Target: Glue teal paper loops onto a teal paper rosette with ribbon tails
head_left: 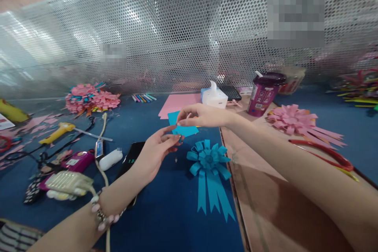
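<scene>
My left hand (156, 151), a beaded bracelet (102, 218) on its wrist, is raised over the blue table with thumb and fingers pinched together. My right hand (196, 115) reaches across from the right, its curled fingertips meeting those of my left hand. Whatever small thing sits between the fingertips is too hidden to make out. Just behind them lies a blue paper sheet (189, 130), partly covered by the fingers. A blue paper rosette (209, 159) with notched tails rests in front of my right forearm. A dark phone (134, 155) is partly beneath my left hand.
On the left are a yellow glue gun (57, 133), a white case (110, 160), cables and a power strip (69, 183). Pink sheets (180, 102), a tissue box (214, 97) and a purple cup (264, 94) stand behind. A pink rosette (292, 119) and red-handled tool (325, 153) lie right.
</scene>
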A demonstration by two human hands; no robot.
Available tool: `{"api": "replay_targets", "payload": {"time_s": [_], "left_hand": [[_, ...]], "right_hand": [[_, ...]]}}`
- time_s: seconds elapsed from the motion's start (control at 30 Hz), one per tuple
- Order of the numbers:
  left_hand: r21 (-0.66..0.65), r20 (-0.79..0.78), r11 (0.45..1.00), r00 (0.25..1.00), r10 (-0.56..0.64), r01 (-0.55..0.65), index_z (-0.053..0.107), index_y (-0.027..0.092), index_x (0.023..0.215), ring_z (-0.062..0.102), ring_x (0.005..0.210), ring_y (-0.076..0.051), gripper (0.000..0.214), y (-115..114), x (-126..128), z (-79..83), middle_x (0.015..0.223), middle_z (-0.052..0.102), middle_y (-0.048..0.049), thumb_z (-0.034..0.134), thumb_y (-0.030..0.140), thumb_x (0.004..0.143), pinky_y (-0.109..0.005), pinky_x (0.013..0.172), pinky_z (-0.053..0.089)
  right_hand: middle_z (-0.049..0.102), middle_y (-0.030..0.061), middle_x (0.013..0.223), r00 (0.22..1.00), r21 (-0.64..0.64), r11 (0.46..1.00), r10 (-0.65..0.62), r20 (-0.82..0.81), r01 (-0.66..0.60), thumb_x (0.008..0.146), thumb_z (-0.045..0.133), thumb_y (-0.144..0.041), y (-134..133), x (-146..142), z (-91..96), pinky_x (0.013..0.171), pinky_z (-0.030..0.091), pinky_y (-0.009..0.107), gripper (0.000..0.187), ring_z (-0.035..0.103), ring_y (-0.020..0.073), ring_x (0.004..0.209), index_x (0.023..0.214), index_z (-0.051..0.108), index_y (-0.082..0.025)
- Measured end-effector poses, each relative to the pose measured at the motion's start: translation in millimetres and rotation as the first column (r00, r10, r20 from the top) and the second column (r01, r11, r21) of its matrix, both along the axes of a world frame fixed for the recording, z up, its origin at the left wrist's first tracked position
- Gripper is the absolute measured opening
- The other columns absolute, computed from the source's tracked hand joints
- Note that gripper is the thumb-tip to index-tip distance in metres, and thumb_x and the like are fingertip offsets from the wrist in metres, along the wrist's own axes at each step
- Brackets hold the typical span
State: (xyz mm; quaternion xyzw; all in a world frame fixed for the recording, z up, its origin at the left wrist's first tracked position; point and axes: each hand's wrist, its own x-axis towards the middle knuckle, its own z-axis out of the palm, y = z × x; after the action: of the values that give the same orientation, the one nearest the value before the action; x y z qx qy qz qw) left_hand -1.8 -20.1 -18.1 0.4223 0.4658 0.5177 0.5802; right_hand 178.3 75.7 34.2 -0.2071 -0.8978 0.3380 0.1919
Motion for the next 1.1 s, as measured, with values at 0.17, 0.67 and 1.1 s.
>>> {"api": "replay_targets", "payload": {"time_s": [0.17,0.67,1.1], "left_hand": [[0.021,-0.117,1.0,0.993,-0.008,0.01,0.057,0.016,0.117,0.063,0.08,-0.015,0.049,0,-4,-3.2,0.095,0.07,-0.007,0.073,0.03,0.073,-0.025,0.069,0.045],[0.12,-0.264,0.992,0.964,-0.01,0.043,0.056,0.016,0.118,0.058,0.106,-0.021,0.044,-3,3,-0.2,0.113,0.065,-0.0102,0.066,0.023,0.076,-0.029,0.082,0.044],[0.04,-0.285,0.991,0.952,-0.111,0.127,0.054,0.017,0.118,0.057,0.077,-0.014,0.042,-5,5,1.1,0.105,0.065,-0.0061,0.053,0.015,0.076,-0.023,0.057,0.038]], "right_hand": [[0.066,0.0036,0.098,0.999,0.088,0.996,-0.014,0.048,0.01,0.082,0.06,-0.037,-8,-7,-5.9,0.078,0.044,0.026,0.022,0.059,0.0145,0.089,0.091,0.065,-0.018],[0.067,0.0022,0.09,0.962,0.076,0.991,0.091,0.258,-0.114,0.083,0.06,-0.032,-8,16,22.3,0.072,0.043,0.026,0.017,0.059,0.0138,0.081,0.091,0.067,-0.018],[0.053,0.005,0.087,0.857,0.265,0.919,0.128,0.5,-0.292,0.084,0.061,-0.019,-30,-7,6.9,0.072,0.036,0.028,0.013,0.042,0.0185,0.09,0.086,0.073,-0.02]]}}
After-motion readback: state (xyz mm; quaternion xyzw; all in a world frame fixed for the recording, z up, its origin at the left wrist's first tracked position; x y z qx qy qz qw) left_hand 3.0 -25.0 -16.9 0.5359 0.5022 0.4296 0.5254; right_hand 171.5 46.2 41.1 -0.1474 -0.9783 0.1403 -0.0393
